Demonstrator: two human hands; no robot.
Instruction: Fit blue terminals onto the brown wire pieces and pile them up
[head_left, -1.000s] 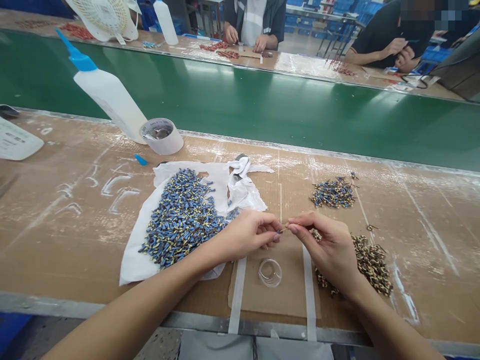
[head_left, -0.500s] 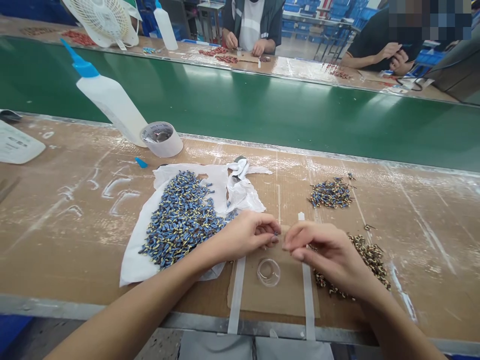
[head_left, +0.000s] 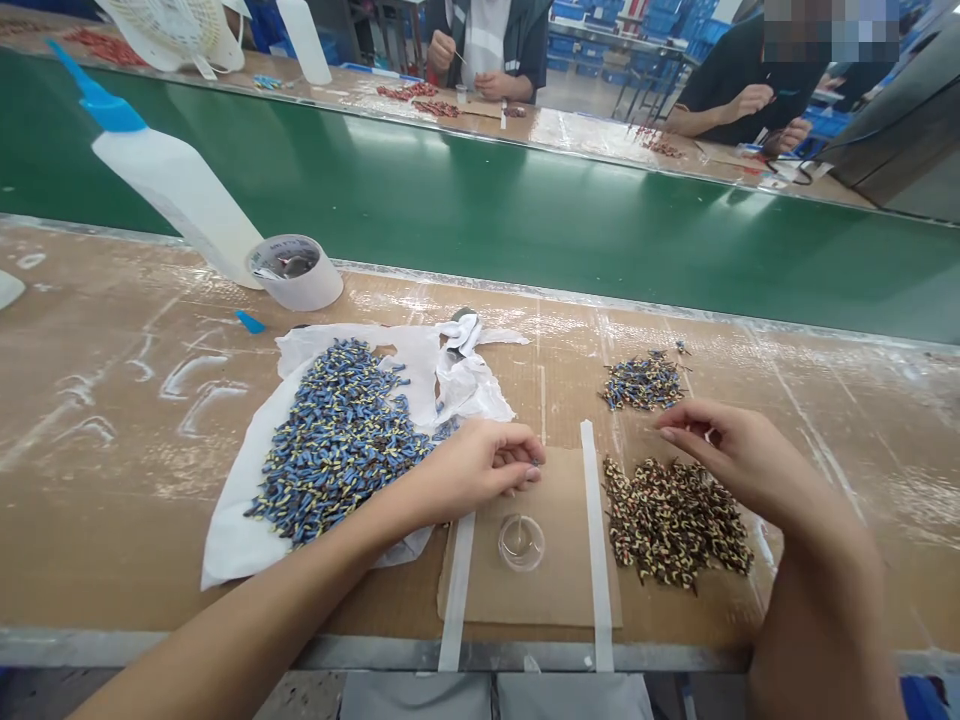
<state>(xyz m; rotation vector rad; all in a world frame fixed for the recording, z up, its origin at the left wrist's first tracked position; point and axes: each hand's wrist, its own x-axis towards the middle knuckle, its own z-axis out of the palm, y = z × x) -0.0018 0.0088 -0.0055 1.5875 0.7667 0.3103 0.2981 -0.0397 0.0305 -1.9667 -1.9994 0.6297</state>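
Note:
My left hand (head_left: 491,462) is pinched over the cardboard pad (head_left: 555,595), with a tiny bluish piece at its fingertips, mostly hidden. Beside that hand, a heap of small blue-and-yellow pieces (head_left: 341,440) lies on a white sheet (head_left: 232,530). My right hand (head_left: 727,455) hangs above a pile of small brown-and-cream pieces (head_left: 675,525), its thumb and forefinger together; whatever they hold is too small to make out. Just beyond its fingertips sits a smaller pile of mixed blue and cream pieces (head_left: 645,383). A small clear round dish (head_left: 521,543) rests on the pad.
White tape strips (head_left: 598,560) run along the pad. A blue-tipped white bottle (head_left: 180,195), a tape roll (head_left: 304,285) with small metal things inside, a blue cap (head_left: 250,322) and crumpled white paper (head_left: 469,375) stand behind. Past the green belt (head_left: 450,200) two people work.
My right hand has moved right, away from my left hand, to beside the small mixed pile. The left hand keeps its pinch over the pad. The whole view has shifted slightly.

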